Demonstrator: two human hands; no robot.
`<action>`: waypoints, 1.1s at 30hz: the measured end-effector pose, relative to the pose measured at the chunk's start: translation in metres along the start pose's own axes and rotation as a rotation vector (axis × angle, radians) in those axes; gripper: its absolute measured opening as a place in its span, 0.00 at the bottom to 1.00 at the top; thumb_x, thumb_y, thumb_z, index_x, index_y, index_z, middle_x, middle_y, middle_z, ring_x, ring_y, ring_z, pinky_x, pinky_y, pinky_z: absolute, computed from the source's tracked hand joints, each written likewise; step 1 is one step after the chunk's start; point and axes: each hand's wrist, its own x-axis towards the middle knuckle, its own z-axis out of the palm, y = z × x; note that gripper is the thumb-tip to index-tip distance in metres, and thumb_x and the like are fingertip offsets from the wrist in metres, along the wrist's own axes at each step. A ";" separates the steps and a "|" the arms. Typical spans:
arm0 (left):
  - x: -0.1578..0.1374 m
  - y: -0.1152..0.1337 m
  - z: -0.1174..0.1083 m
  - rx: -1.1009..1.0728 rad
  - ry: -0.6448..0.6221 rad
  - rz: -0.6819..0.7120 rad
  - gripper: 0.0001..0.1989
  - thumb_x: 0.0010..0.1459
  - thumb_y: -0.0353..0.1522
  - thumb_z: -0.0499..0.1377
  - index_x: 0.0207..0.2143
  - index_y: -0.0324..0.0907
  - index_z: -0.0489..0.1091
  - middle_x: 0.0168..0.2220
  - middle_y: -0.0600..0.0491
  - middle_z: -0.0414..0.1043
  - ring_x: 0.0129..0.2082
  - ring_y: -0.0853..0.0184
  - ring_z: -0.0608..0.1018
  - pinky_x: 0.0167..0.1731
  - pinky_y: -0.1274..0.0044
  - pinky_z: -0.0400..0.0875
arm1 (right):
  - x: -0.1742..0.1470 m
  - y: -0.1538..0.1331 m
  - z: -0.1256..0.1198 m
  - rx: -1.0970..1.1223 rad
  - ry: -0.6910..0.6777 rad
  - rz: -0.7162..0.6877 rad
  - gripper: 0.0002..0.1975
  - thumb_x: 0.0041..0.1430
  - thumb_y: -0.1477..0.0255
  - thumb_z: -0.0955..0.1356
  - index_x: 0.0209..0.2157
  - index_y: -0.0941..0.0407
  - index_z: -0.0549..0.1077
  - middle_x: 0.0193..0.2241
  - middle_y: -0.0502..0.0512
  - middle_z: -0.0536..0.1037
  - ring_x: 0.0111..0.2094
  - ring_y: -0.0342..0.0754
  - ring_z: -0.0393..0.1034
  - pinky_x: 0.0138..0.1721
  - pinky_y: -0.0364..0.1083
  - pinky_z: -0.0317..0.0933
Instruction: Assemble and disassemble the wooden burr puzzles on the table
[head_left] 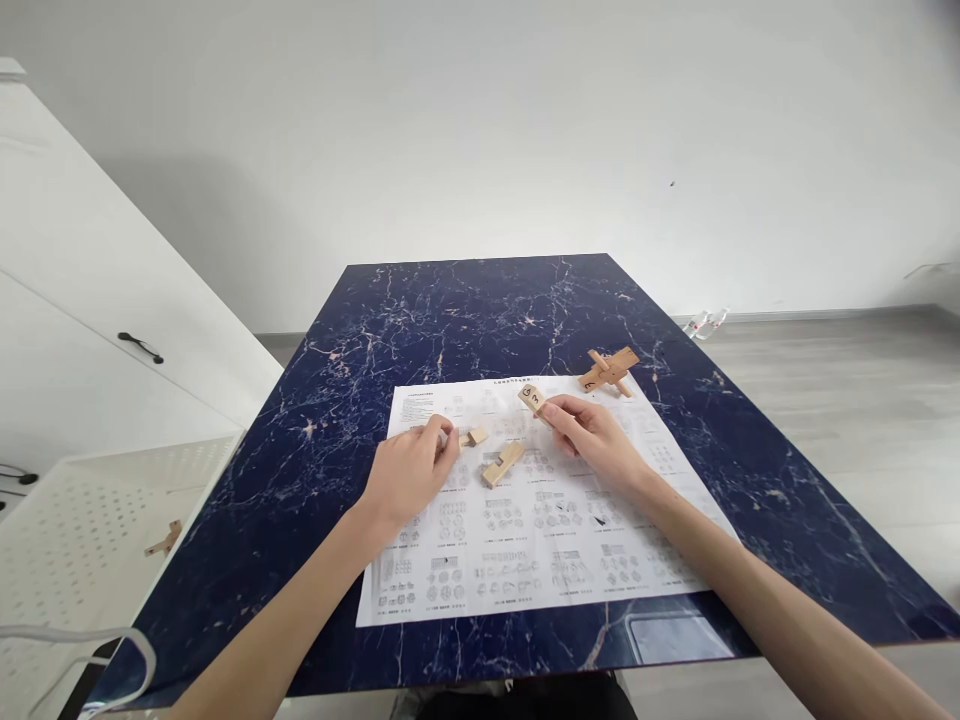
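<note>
In my right hand (589, 430) a small pale wooden block (531, 397) is pinched between thumb and fingers, raised at a tilt. Its face carries a handwritten 3 and a circled mark. My left hand (412, 465) rests on the paper sheet, its fingers curled round another wooden block (477, 437), of which only the right end shows. Between the hands a notched wooden block (502, 466) lies on the printed sheet (517, 590), which is covered with small diagrams. At the sheet's upper right corner sits a cross-shaped wooden assembly (609, 371).
The sheet lies on a dark blue marbled table (465, 320). A white perforated surface (82, 540) at the left holds another wooden piece (165, 540) and a white cable (146, 650). A white cabinet (112, 270) stands beyond it. A clear rectangular item (675, 638) lies at the front edge.
</note>
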 end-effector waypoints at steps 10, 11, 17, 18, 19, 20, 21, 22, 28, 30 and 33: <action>-0.013 0.017 0.009 0.027 0.058 0.348 0.16 0.73 0.46 0.56 0.43 0.43 0.73 0.28 0.56 0.77 0.23 0.69 0.76 0.27 0.77 0.67 | 0.000 -0.003 0.001 -0.014 -0.010 -0.006 0.26 0.67 0.44 0.69 0.39 0.54 0.77 0.20 0.45 0.64 0.21 0.44 0.56 0.24 0.47 0.48; -0.015 0.020 0.009 0.038 0.045 0.394 0.16 0.73 0.46 0.57 0.42 0.43 0.73 0.30 0.54 0.78 0.24 0.68 0.78 0.28 0.76 0.69 | 0.000 -0.003 0.001 -0.020 -0.008 -0.008 0.26 0.67 0.44 0.69 0.39 0.54 0.77 0.20 0.45 0.64 0.21 0.44 0.56 0.24 0.47 0.48; -0.014 0.021 0.014 0.066 0.061 0.478 0.22 0.73 0.51 0.58 0.50 0.42 0.72 0.51 0.42 0.81 0.46 0.54 0.86 0.39 0.68 0.79 | 0.000 -0.003 0.002 -0.030 -0.012 -0.013 0.25 0.67 0.44 0.69 0.38 0.54 0.77 0.20 0.45 0.64 0.21 0.44 0.56 0.24 0.47 0.49; -0.013 0.020 0.015 0.066 0.048 0.495 0.21 0.73 0.51 0.58 0.50 0.42 0.71 0.50 0.43 0.82 0.46 0.54 0.86 0.39 0.68 0.79 | 0.000 -0.003 0.002 -0.030 -0.015 -0.011 0.25 0.67 0.44 0.69 0.38 0.54 0.77 0.20 0.45 0.63 0.21 0.44 0.56 0.24 0.47 0.48; -0.013 0.019 0.015 0.065 0.031 0.519 0.19 0.74 0.49 0.58 0.49 0.42 0.72 0.48 0.44 0.83 0.45 0.54 0.86 0.39 0.68 0.79 | 0.000 -0.003 0.002 -0.029 -0.018 -0.009 0.25 0.67 0.44 0.69 0.38 0.54 0.77 0.20 0.45 0.63 0.21 0.44 0.55 0.24 0.47 0.48; -0.013 0.019 0.015 0.062 0.016 0.546 0.16 0.75 0.46 0.58 0.47 0.42 0.72 0.44 0.47 0.84 0.43 0.56 0.86 0.38 0.69 0.78 | 0.000 -0.003 0.002 -0.029 -0.020 -0.007 0.25 0.68 0.44 0.69 0.38 0.54 0.77 0.20 0.45 0.63 0.21 0.44 0.55 0.24 0.47 0.48; -0.013 0.019 0.015 0.056 0.007 0.571 0.13 0.76 0.43 0.57 0.45 0.43 0.72 0.41 0.49 0.84 0.40 0.58 0.86 0.36 0.70 0.78 | 0.000 -0.002 0.002 -0.027 -0.019 -0.006 0.25 0.67 0.44 0.69 0.38 0.54 0.77 0.20 0.45 0.63 0.21 0.44 0.55 0.24 0.47 0.48; -0.013 0.020 0.014 0.047 0.007 0.588 0.11 0.76 0.40 0.56 0.44 0.43 0.72 0.39 0.51 0.84 0.38 0.60 0.86 0.36 0.71 0.77 | 0.000 -0.002 0.002 -0.024 -0.017 -0.005 0.25 0.67 0.44 0.69 0.38 0.54 0.77 0.20 0.45 0.64 0.21 0.44 0.55 0.24 0.47 0.48; -0.017 0.021 0.011 -0.071 0.100 0.487 0.05 0.69 0.30 0.57 0.45 0.44 0.71 0.35 0.53 0.81 0.29 0.67 0.82 0.33 0.74 0.77 | 0.001 -0.004 0.003 -0.032 -0.010 0.002 0.26 0.66 0.44 0.69 0.38 0.54 0.77 0.20 0.45 0.64 0.21 0.44 0.55 0.24 0.47 0.48; -0.017 0.020 0.012 -0.106 0.056 0.454 0.08 0.67 0.31 0.59 0.48 0.45 0.71 0.32 0.55 0.79 0.28 0.67 0.80 0.32 0.74 0.76 | 0.001 -0.005 0.003 -0.035 -0.016 0.007 0.26 0.67 0.44 0.69 0.38 0.54 0.77 0.20 0.45 0.64 0.21 0.44 0.55 0.24 0.47 0.48; -0.018 0.020 0.014 -0.146 -0.022 0.425 0.11 0.66 0.32 0.59 0.51 0.45 0.71 0.30 0.56 0.78 0.26 0.66 0.79 0.32 0.74 0.76 | 0.000 -0.005 0.004 -0.038 -0.022 0.006 0.25 0.67 0.44 0.69 0.38 0.54 0.77 0.20 0.45 0.63 0.21 0.44 0.55 0.24 0.47 0.48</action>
